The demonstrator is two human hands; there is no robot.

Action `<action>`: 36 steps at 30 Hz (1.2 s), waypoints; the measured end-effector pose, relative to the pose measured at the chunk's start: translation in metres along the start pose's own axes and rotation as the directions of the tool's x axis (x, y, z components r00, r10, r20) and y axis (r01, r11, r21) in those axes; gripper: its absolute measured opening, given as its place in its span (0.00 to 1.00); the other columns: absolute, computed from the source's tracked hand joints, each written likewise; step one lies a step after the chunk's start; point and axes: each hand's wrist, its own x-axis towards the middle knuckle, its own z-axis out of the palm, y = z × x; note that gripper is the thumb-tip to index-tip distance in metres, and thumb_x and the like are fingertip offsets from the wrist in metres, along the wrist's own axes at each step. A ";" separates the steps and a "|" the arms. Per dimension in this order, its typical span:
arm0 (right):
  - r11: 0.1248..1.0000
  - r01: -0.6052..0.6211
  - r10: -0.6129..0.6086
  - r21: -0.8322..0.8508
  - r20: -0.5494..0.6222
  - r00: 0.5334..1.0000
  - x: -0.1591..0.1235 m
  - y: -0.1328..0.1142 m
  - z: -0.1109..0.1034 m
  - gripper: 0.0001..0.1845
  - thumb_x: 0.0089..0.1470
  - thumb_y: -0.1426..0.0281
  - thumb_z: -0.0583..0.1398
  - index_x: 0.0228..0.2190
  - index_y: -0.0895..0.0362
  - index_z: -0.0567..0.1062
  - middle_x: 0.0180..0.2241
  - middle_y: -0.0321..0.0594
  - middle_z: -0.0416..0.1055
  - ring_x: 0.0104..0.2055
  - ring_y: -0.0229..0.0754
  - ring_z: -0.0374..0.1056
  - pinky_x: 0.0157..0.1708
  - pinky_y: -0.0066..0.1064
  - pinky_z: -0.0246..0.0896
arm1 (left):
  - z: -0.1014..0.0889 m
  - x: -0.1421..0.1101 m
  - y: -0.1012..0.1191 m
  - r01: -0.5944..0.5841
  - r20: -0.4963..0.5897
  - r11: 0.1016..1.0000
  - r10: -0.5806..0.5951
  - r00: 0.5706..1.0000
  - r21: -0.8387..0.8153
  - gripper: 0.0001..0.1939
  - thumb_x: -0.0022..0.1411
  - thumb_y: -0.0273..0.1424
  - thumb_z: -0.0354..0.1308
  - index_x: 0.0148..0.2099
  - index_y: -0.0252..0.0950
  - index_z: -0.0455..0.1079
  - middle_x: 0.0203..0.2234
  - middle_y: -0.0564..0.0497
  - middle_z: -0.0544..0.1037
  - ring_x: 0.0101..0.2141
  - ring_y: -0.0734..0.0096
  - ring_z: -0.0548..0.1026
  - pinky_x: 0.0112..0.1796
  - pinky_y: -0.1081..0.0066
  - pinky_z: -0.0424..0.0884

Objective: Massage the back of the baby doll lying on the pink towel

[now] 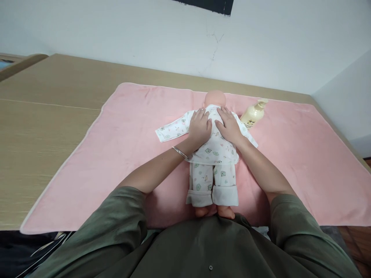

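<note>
A baby doll [216, 152] in white printed pajamas lies face down, its bald head away from me and its bare feet near my body. On the left side of its upper back rests my left hand [199, 125], flat with the fingers stretched out; a silver bangle circles that wrist. My right hand [228, 124] lies the same way on the right side of the doll's back, thumb pointing inward. Both hands touch the cloth of the top and grasp nothing. The doll's left-hand sleeve [174, 129] stretches out sideways over the blanket.
Under the doll a pink blanket [121, 154] covers much of the wooden table [34, 135]. A cream pump bottle [252, 114] leans or lies close to the doll's right-hand sleeve. A white wall [116, 34] rises behind the table's far edge.
</note>
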 end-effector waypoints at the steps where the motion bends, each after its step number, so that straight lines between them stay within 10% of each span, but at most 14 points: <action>1: 1.000 -0.008 0.008 -0.010 0.003 1.000 0.000 0.000 0.000 0.32 0.65 0.64 0.50 0.64 0.67 0.59 0.67 0.52 0.48 0.70 0.51 0.41 0.69 0.47 0.40 | 0.000 0.000 0.000 -0.007 0.002 1.000 0.007 1.000 0.006 0.21 0.69 0.32 0.43 0.57 0.30 0.68 0.60 0.38 0.70 0.63 0.53 0.63 0.64 0.51 0.56; 36: 0.999 0.032 -0.030 0.035 -0.051 0.998 -0.001 0.007 0.009 0.31 0.64 0.61 0.48 0.63 0.63 0.60 0.66 0.50 0.52 0.69 0.49 0.46 0.68 0.50 0.42 | 0.002 0.001 -0.002 -0.019 -0.001 1.000 0.019 1.000 -0.012 0.22 0.68 0.32 0.44 0.57 0.28 0.68 0.59 0.36 0.70 0.62 0.50 0.65 0.63 0.49 0.60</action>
